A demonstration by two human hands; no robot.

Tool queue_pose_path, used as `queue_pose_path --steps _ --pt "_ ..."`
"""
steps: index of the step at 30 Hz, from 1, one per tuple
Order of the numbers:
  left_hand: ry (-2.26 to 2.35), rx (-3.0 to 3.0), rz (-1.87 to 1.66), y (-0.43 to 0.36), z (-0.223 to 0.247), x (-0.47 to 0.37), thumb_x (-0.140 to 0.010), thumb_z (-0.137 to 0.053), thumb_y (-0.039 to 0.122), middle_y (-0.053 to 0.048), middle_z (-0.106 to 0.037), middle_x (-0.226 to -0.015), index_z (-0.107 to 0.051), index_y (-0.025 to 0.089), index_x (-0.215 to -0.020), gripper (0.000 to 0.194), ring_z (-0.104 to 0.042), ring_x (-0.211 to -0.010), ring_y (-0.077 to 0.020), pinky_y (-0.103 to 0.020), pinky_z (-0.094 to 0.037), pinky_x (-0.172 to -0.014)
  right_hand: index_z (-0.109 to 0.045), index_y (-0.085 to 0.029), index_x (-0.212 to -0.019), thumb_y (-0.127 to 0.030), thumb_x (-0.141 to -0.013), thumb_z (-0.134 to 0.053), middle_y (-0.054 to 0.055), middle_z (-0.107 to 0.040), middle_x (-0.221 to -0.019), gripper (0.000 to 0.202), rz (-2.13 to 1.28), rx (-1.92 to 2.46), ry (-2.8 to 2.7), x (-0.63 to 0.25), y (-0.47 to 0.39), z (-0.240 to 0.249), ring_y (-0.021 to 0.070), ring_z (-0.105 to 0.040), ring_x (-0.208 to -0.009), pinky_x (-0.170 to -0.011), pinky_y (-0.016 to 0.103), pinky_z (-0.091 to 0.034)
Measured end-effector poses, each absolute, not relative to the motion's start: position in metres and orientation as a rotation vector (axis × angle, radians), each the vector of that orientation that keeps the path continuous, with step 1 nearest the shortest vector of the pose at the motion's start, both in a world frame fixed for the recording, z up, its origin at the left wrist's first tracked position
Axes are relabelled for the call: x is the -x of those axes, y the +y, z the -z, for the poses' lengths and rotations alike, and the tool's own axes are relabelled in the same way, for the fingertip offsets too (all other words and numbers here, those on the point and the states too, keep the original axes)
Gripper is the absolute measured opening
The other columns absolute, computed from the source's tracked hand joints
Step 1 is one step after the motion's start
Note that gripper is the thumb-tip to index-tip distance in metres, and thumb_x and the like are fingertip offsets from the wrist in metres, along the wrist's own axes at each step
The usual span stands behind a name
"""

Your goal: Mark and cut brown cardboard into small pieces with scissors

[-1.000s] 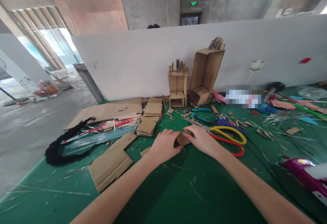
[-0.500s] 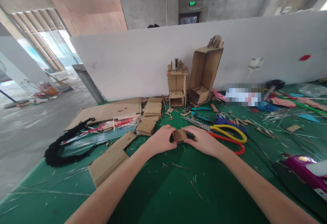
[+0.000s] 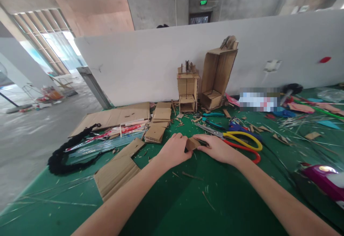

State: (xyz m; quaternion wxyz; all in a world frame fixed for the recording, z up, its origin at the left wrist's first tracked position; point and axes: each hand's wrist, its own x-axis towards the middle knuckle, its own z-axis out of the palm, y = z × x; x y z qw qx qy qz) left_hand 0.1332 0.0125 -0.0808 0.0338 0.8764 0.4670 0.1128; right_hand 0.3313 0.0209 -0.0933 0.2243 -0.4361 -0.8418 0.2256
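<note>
A small piece of brown cardboard (image 3: 192,144) is held between my two hands above the green tabletop (image 3: 188,193). My left hand (image 3: 176,150) grips its left side, fingers curled round the edge. On the right side, my right hand (image 3: 211,147) pinches the same piece between thumb and fingers. The piece looks bent or folded, though the fingers cover its ends. Scissors with yellow and red handles (image 3: 243,139) lie just beyond my right hand, and a stack of cardboard squares (image 3: 155,134) is near my left hand.
Two cardboard structures (image 3: 187,89) (image 3: 219,74) stand against the white partition (image 3: 134,64). Teal-handled pliers (image 3: 213,118) lie in front. Black yarn (image 3: 57,159), clear sticks and cut cardboard (image 3: 115,171) are at left. A magenta tool (image 3: 319,180) sits at right, among scraps.
Both hands have shifted slightly right with the cardboard piece, which is now more tilted. My left hand covers more of its left side. The view has moved a little.
</note>
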Motion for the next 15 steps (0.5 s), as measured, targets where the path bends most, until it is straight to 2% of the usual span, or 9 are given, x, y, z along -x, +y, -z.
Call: queue_pose_path --steps 2,5,7,10,11,13,15 --pt "1.447 -2.724 -0.338 0.012 0.081 -0.135 -0.075 -0.055 0.033 -0.012 -0.059 -0.090 -0.061 0.011 -0.093 0.030 -0.053 -0.092 -0.0272 -0.037 -0.043 -0.083 -0.057 -0.020 -0.118 -0.030 -0.082 -0.054 0.009 -0.059 -0.121 0.038 -0.611 1.205 -2.312 -0.331 0.020 0.092 0.0247 -0.053 -0.112 -0.096 0.040 -0.040" --pt "1.359 -2.746 -0.353 0.016 0.083 -0.132 -0.073 -0.057 0.034 -0.012 -0.060 -0.089 -0.062 0.011 -0.094 0.032 -0.053 -0.092 -0.0271 -0.037 -0.043 -0.084 -0.057 -0.016 -0.118 -0.032 -0.084 -0.049 0.014 -0.057 -0.121 0.039 -0.558 1.289 -2.244 -0.332 0.018 0.089 0.0251 -0.056 -0.106 -0.091 0.040 -0.044" --pt "1.300 -2.702 -0.386 0.021 0.084 -0.128 -0.072 -0.059 0.035 -0.011 -0.060 -0.090 -0.063 0.012 -0.096 0.034 -0.054 -0.092 -0.0262 -0.036 -0.043 -0.083 -0.053 -0.017 -0.124 -0.029 -0.087 -0.042 0.013 -0.060 -0.113 0.041 -0.579 1.339 -2.179 -0.335 0.016 0.086 0.0219 -0.061 -0.092 -0.081 0.037 -0.048" --pt "1.283 -2.600 -0.464 0.025 0.087 -0.125 -0.068 -0.062 0.034 -0.010 -0.061 -0.092 -0.063 0.013 -0.097 0.036 -0.054 -0.093 -0.0252 -0.034 -0.044 -0.083 -0.045 -0.023 -0.129 -0.021 -0.086 -0.038 0.005 -0.065 -0.087 0.044 -0.685 1.305 -2.106 -0.340 0.015 0.083 0.0144 -0.061 -0.063 -0.059 0.029 -0.049" --pt "1.295 -2.572 -0.487 0.025 0.088 -0.125 -0.067 -0.063 0.034 -0.010 -0.061 -0.093 -0.063 0.013 -0.098 0.037 -0.055 -0.093 -0.0252 -0.034 -0.044 -0.084 -0.049 -0.024 -0.125 -0.021 -0.085 -0.040 0.002 -0.063 -0.080 0.041 -0.721 1.288 -2.070 -0.341 0.014 0.081 0.0123 -0.058 -0.055 -0.053 0.026 -0.047" --pt "1.317 -2.534 -0.503 0.024 0.090 -0.125 -0.066 -0.064 0.033 -0.011 -0.061 -0.093 -0.063 0.012 -0.098 0.038 -0.055 -0.093 -0.0254 -0.034 -0.045 -0.083 -0.059 -0.022 -0.104 -0.022 -0.081 -0.045 0.000 -0.061 -0.073 0.027 -0.852 1.254 -1.920 -0.341 0.012 0.078 0.0103 -0.054 -0.047 -0.044 0.023 -0.043" --pt "1.326 -2.518 -0.505 0.024 0.091 -0.126 -0.066 -0.064 0.033 -0.011 -0.061 -0.092 -0.063 0.011 -0.098 0.039 -0.055 -0.091 -0.0253 -0.034 -0.045 -0.083 -0.062 -0.020 -0.086 -0.025 -0.077 -0.049 0.002 -0.061 -0.073 0.017 -1.115 1.132 -1.623 -0.337 0.009 0.072 0.0125 -0.057 -0.052 -0.043 0.023 -0.043"
